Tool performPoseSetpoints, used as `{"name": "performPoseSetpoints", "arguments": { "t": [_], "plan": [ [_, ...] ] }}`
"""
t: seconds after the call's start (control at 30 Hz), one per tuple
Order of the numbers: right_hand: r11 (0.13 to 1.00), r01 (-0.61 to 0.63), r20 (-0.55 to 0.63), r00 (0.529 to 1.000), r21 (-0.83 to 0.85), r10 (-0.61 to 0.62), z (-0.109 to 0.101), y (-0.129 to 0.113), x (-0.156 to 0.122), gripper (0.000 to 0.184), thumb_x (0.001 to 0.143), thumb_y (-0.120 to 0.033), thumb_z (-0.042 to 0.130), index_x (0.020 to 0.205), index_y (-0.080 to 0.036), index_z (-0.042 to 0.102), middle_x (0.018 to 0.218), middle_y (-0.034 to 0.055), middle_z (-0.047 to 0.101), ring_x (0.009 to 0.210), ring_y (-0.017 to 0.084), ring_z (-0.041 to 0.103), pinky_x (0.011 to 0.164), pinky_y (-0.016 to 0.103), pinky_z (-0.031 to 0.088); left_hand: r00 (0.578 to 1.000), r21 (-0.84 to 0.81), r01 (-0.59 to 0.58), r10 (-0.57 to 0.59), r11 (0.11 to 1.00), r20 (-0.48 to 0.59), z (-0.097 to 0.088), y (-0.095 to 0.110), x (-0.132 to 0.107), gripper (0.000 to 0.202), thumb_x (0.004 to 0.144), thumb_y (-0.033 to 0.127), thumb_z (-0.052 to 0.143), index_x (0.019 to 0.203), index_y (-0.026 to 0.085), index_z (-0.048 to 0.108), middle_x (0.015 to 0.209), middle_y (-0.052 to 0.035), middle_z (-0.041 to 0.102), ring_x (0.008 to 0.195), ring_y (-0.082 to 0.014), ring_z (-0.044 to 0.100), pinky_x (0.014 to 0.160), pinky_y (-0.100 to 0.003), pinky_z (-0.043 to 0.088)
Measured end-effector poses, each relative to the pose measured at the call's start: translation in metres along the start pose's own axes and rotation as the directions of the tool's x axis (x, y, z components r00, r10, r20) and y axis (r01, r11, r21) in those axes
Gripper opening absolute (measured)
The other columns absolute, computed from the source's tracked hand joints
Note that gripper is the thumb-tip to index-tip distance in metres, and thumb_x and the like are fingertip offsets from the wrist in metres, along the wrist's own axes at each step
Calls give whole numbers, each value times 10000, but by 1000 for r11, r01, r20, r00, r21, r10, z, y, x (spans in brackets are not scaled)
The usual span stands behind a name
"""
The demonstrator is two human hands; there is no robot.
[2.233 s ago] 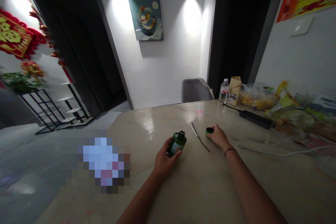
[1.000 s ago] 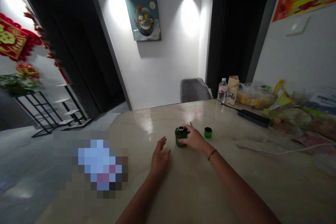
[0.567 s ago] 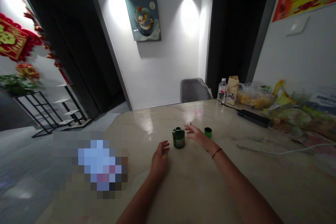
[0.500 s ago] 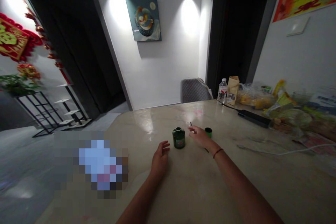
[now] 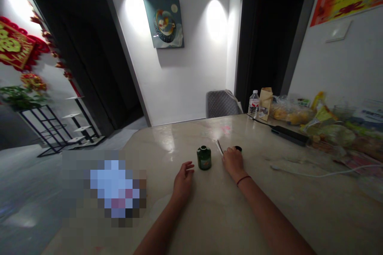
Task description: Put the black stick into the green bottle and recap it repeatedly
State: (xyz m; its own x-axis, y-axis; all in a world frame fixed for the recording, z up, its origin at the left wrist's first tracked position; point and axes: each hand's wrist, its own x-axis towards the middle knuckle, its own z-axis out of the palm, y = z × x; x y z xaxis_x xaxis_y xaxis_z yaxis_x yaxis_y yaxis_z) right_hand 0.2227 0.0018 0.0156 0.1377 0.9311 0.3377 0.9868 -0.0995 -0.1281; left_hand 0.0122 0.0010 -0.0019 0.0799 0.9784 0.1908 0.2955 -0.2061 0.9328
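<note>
A small dark green bottle stands upright and uncapped on the beige table. My left hand rests on the table just left of it, fingers loosely apart and holding nothing. Just right of the bottle, my right hand lies knuckles up. Its fingers bend down onto a thin black stick with a white end. The back of the hand hides the fingertips, so a grip cannot be seen. The green cap peeks out behind that hand.
Along the table's right side lie a black power strip, a white cable, bagged food, a water bottle and a paper bag. A grey chair stands at the far end.
My left hand set the bottle down and my right hand steadied it, then let go. The right hand swung right and came down over the stick and the cap.
</note>
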Motion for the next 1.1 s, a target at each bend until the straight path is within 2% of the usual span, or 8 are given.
{"name": "performPoseSetpoints", "arguments": {
  "t": [0.13,0.33,0.5,0.7,0.8,0.9,0.97,1.1],
  "plan": [
    [999,-54,-39,998,1,54,2,2,1,190,788,-225,493,840,-133,650,902,124,623,931,233,508,751,319,347,1000,44,5,-4,999,-10,0,3,-2,279,764,235,446,1030,184,516,1016,-75,631,848,-152,613,797,-307,460],
    [997,77,4,997,14,-77,6,-3,1,259,827,-153,401,872,-125,655,884,140,648,916,232,525,767,334,338,999,83,-14,11,996,37,-1,9,-6,287,754,229,417,995,205,573,1004,-51,642,877,-163,610,805,-304,450],
    [997,80,30,996,5,-80,6,-7,0,264,814,-113,394,809,-128,658,867,138,650,905,237,533,772,329,346,998,133,-4,-3,991,57,-2,12,-7,297,752,224,397,951,215,617,885,-39,667,847,-181,608,784,-314,449],
    [996,9,42,999,88,-13,6,-6,-1,216,767,-82,440,921,-121,587,903,120,631,884,218,564,751,296,377,999,153,-14,9,988,37,-1,12,-6,265,745,259,439,934,207,618,913,-45,665,839,-185,610,783,-314,453],
    [977,-41,-35,998,209,49,-1,-7,4,233,724,-80,482,940,-130,554,922,107,620,862,192,575,732,268,398,999,168,-6,-1,986,43,-1,12,-5,268,750,266,438,948,196,605,956,-51,657,861,-181,609,791,-308,453],
    [903,-44,-193,971,426,139,-21,-12,12,235,701,-106,497,926,-154,544,839,61,620,741,161,585,669,254,430,999,177,11,-20,984,50,0,12,-6,275,751,254,429,959,189,597,950,-52,659,854,-173,614,784,-300,460],
    [795,27,-277,944,606,179,-40,-17,15,202,698,-138,514,895,-163,548,722,24,611,653,147,581,632,251,452,998,175,-4,-7,985,58,0,13,-6,266,748,248,429,943,189,600,947,-51,661,858,-170,616,790,-297,463],
    [568,206,-413,872,797,262,-72,-28,14,146,714,-208,538,852,-166,564,754,32,626,676,141,597,665,265,494,996,162,-45,33,986,79,1,11,-6,248,745,230,429,924,193,597,947,-43,666,886,-161,617,825,-291,461]
  ]
}}
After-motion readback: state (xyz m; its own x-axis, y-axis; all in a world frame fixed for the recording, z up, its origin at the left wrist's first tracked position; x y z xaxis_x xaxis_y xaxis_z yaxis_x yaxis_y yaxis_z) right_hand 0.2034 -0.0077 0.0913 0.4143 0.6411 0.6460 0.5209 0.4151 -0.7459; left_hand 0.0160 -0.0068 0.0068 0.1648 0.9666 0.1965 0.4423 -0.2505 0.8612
